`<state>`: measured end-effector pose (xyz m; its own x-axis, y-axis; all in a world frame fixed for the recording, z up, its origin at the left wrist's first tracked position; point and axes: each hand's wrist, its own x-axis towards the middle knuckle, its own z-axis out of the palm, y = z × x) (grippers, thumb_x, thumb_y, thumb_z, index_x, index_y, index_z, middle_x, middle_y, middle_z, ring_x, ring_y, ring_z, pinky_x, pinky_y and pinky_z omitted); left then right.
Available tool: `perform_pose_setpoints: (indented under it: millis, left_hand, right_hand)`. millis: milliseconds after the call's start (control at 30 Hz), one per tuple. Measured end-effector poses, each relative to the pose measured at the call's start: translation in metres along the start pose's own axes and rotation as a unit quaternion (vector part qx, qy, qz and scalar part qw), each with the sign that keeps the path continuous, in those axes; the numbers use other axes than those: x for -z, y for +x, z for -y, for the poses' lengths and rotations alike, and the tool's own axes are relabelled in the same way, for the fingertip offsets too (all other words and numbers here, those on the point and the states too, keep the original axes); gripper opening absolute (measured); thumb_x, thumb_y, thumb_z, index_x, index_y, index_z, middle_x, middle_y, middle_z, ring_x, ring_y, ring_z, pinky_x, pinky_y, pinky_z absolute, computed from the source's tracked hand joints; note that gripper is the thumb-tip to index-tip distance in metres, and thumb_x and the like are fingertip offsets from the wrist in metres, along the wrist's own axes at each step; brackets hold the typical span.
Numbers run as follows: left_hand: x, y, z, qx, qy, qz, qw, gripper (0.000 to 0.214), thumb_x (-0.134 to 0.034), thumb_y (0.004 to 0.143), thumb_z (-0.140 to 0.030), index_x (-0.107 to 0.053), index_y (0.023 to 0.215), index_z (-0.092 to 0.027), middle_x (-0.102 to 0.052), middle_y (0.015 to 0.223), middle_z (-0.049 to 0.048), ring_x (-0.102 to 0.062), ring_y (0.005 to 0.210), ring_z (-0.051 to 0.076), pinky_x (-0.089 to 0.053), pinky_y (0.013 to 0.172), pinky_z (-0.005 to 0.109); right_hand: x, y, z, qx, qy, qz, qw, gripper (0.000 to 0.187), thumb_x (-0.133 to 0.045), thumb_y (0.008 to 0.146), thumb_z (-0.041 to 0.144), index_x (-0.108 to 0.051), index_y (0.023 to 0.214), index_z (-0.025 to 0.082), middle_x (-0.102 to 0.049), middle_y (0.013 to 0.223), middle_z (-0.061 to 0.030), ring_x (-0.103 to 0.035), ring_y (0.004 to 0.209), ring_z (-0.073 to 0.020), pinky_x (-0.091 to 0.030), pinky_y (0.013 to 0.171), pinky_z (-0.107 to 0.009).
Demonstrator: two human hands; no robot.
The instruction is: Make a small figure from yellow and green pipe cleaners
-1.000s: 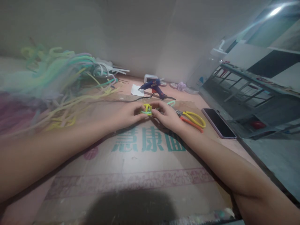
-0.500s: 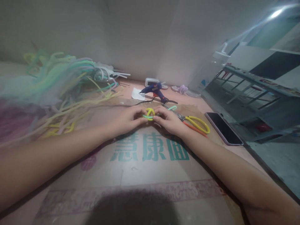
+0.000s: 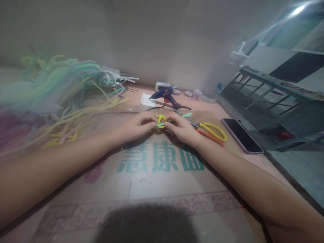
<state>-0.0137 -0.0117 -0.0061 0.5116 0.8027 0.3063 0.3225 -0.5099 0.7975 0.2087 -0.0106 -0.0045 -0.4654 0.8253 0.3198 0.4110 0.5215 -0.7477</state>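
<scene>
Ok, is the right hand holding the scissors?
No, the scissors lie on the cardboard beside the right hand, which pinches the yellow-green pipe-cleaner loop together with the left hand.

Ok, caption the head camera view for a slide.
Left hand and right hand pinch a yellow-green pipe-cleaner knot over cardboard, beside scissors.

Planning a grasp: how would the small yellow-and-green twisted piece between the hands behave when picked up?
Probably light: fingertips of the left hand and right hand alone pinch the twisted piece. Likely bendable yet shape-holding, since it sits in curled loops. Being looped, it probably won't roll.
</scene>
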Motion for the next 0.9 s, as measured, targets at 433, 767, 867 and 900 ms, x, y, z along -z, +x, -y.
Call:
perform_pose_setpoints:
  millis: [433,767,867,900]
  left_hand:
    - [-0.0015,-0.0006,-0.0052,0.023,0.053,0.000,0.998,0.017,-0.052,0.082,-0.032,-0.062,0.081,-0.019,-0.068,0.091,0.0033,-0.062,0.085,0.021,-0.048,0.079,0.034]
    - [-0.0008,-0.0002,-0.0007,0.003,0.048,0.019,0.999,0.017,-0.052,0.081,-0.029,-0.064,0.084,-0.019,-0.068,0.098,0.0041,-0.063,0.089,0.020,-0.048,0.082,0.034]
    - [-0.0002,-0.0002,-0.0013,-0.003,0.059,0.019,0.998,0.016,-0.051,0.084,-0.030,-0.062,0.083,-0.019,-0.067,0.093,0.0036,-0.061,0.085,0.019,-0.047,0.078,0.032]
    - [-0.0001,-0.0003,-0.0017,-0.007,0.061,0.019,0.998,0.016,-0.051,0.085,-0.031,-0.062,0.082,-0.019,-0.067,0.093,0.0035,-0.061,0.084,0.019,-0.046,0.078,0.032]
  right_hand:
    - [-0.0009,-0.0008,0.0051,-0.028,-0.028,-0.001,0.999,0.011,-0.059,0.086,0.028,-0.062,0.088,0.018,-0.060,0.091,-0.0022,-0.058,0.088,-0.0182,-0.044,0.084,-0.032]
    - [-0.0004,-0.0006,0.0019,-0.019,-0.042,0.021,0.999,0.012,-0.056,0.088,0.028,-0.063,0.091,0.018,-0.062,0.095,-0.0041,-0.059,0.092,-0.0198,-0.043,0.088,-0.034]
    - [0.0009,-0.0007,0.0023,-0.022,-0.031,0.029,0.999,0.012,-0.057,0.088,0.029,-0.063,0.092,0.019,-0.062,0.098,-0.0041,-0.060,0.093,-0.0199,-0.044,0.088,-0.034]
    - [0.0014,-0.0008,0.0026,-0.021,-0.028,0.031,0.999,0.012,-0.058,0.088,0.029,-0.063,0.092,0.019,-0.062,0.098,-0.0042,-0.060,0.094,-0.0200,-0.044,0.089,-0.035]
